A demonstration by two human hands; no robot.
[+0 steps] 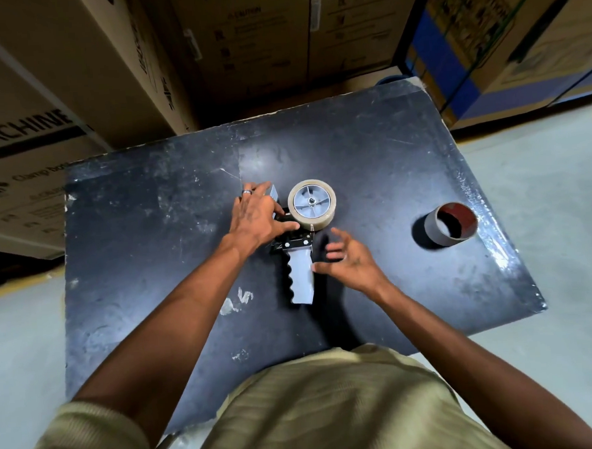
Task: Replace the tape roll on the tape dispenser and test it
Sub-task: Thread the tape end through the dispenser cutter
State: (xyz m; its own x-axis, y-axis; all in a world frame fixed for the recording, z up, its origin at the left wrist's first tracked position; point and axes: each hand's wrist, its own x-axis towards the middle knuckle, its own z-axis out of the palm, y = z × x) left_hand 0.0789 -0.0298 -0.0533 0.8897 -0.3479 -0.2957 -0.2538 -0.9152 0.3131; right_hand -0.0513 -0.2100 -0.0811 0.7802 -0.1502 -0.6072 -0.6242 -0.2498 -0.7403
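Tape dispenser (297, 245) lying flat, new tape roll (312, 204) seated; left hand (256, 217) pinning frame for steadiness; right hand (349, 259) hovering spread, gripping nothing, beside handle (301, 279); spent core (450, 223) standing well apart.

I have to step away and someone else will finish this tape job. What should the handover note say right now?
Left hand: resting on the front of the tape dispenser, pinning it flat on the black table.
Right hand: open, empty, beside the grey handle.
New tape roll: already on the dispenser's hub.
Empty core: standing to the right, set aside.
Left: whether the tape end is threaded can't be seen; check that, then test.
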